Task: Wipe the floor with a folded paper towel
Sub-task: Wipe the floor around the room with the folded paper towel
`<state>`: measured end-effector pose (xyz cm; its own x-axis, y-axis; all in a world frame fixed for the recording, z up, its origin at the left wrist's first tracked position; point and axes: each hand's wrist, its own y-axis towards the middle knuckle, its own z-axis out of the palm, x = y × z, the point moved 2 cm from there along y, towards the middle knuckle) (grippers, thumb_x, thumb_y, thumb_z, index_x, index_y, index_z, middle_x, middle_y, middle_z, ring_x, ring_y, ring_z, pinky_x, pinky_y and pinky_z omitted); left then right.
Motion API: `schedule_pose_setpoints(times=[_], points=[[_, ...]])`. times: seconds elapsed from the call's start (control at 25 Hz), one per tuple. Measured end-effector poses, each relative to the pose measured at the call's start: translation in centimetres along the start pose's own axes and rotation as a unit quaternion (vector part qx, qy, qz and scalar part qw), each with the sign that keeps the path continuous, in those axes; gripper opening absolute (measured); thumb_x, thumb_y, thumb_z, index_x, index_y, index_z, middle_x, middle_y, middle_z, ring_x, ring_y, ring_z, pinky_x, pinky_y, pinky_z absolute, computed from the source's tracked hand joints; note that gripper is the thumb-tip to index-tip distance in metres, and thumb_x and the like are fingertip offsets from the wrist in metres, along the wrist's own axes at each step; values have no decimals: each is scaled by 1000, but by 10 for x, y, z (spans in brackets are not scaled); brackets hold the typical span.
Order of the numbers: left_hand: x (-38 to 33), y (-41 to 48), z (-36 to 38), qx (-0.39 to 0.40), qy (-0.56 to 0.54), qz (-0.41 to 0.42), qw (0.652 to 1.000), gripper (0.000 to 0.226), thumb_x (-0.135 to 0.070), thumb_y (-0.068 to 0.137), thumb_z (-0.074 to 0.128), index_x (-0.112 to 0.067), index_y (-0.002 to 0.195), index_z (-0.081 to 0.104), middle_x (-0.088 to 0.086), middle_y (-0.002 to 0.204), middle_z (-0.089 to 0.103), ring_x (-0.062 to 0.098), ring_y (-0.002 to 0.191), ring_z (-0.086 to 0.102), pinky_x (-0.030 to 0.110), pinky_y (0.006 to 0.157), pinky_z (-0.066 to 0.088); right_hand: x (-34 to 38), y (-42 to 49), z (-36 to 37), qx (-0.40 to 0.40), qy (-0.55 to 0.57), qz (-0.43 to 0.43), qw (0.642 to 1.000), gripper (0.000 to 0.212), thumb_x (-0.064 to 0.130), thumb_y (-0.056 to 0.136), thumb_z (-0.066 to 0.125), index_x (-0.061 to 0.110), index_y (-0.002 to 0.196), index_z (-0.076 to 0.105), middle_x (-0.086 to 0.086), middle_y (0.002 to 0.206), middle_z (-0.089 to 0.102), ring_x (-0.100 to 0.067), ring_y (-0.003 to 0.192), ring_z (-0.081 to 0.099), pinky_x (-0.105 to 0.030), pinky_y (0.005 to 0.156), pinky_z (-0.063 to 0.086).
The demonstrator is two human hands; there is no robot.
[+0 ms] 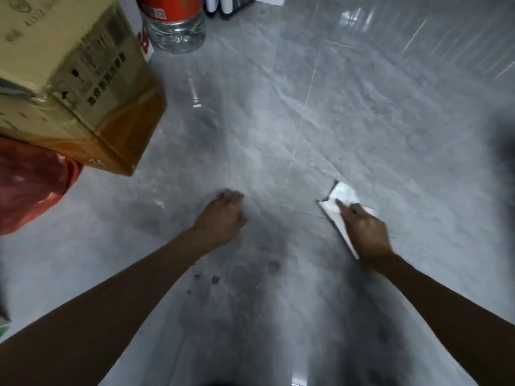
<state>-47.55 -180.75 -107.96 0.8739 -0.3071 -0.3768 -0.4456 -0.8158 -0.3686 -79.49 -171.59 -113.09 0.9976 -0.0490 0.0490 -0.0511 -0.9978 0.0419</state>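
A white folded paper towel [341, 197] lies flat on the grey tiled floor [348, 115], right of centre. My right hand [365, 232] presses down on it, fingers spread over its near half, one finger pointing forward. Resting on the floor to the left is my left hand [223, 218], fingers curled into a loose fist with nothing in it. Several small dark spots [273, 267] mark the floor between my forearms.
Stacked cardboard boxes [75, 79] stand at the left, with a red plastic bag [30, 182] below them. A large clear water bottle [177, 26] with a red label stands at the back. Dark items sit at the far top edge.
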Motion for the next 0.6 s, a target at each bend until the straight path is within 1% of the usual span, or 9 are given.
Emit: schedule_pose_setpoints(times=[0.12, 0.2, 0.24, 0.28, 0.36, 0.44, 0.48, 0.52, 0.6], points=[[-55, 22, 20, 17, 12, 51, 999, 61, -34, 95, 49, -7, 145, 28, 18, 153, 26, 28, 145, 19, 32, 117, 22, -91, -52, -15, -41, 39, 276, 959, 51, 5, 89, 58, 16, 138, 51, -28, 120, 57, -50, 80, 63, -52, 66, 51], [-87, 34, 34, 28, 20, 77, 996, 61, -35, 95, 49, -7, 146, 27, 16, 154, 23, 27, 146, 15, 31, 117, 17, -87, -72, -13, -76, 70, 405, 909, 46, 6, 92, 55, 14, 138, 52, -29, 116, 57, -51, 82, 62, -54, 69, 51], [-101, 38, 42, 25, 28, 86, 996, 61, -34, 95, 48, -7, 146, 27, 16, 153, 23, 26, 146, 15, 31, 118, 16, -65, -74, -7, -102, 79, 398, 908, 44, 5, 92, 57, 12, 135, 55, -28, 112, 60, -49, 79, 63, -52, 64, 51], [-114, 40, 48, 13, 39, 96, 995, 61, -33, 94, 48, -7, 145, 28, 16, 153, 24, 26, 146, 15, 31, 118, 16, -37, -72, -3, -120, 84, 328, 933, 44, 2, 89, 60, 11, 131, 59, -26, 105, 64, -44, 72, 65, -46, 56, 51], [-139, 42, 61, -11, 45, 124, 991, 58, -29, 93, 48, -7, 144, 31, 16, 151, 28, 25, 145, 18, 30, 118, 17, 14, -79, 5, -96, 44, 62, 993, 45, 2, 81, 61, 14, 124, 66, -15, 92, 68, -32, 60, 64, -32, 44, 46], [-161, 43, 72, -11, 44, 155, 987, 55, -24, 92, 47, -7, 142, 32, 14, 150, 28, 24, 145, 18, 30, 118, 18, -3, -94, 3, -42, 25, -158, 986, 45, 7, 84, 57, 19, 127, 64, -9, 94, 67, -25, 68, 63, -31, 50, 47], [-169, 42, 77, -4, 51, 166, 985, 54, -23, 93, 46, -7, 142, 32, 14, 151, 26, 24, 145, 17, 29, 119, 17, -32, -102, 1, -28, 21, -190, 981, 45, 9, 87, 57, 20, 130, 61, -8, 99, 66, -25, 75, 64, -31, 56, 49], [-175, 42, 81, 2, 61, 177, 982, 54, -23, 94, 45, -7, 143, 31, 14, 153, 24, 23, 146, 15, 28, 118, 15, -66, -111, -2, -11, 6, -159, 987, 46, 11, 89, 56, 22, 134, 58, -9, 103, 66, -27, 80, 65, -32, 58, 50], [-187, 41, 89, 7, 75, 199, 977, 55, -25, 95, 45, -7, 144, 29, 14, 155, 20, 23, 147, 13, 27, 118, 13, -139, -138, -8, 0, -40, 43, 998, 46, 16, 93, 50, 25, 137, 53, -13, 111, 64, -33, 83, 68, -38, 57, 53]])
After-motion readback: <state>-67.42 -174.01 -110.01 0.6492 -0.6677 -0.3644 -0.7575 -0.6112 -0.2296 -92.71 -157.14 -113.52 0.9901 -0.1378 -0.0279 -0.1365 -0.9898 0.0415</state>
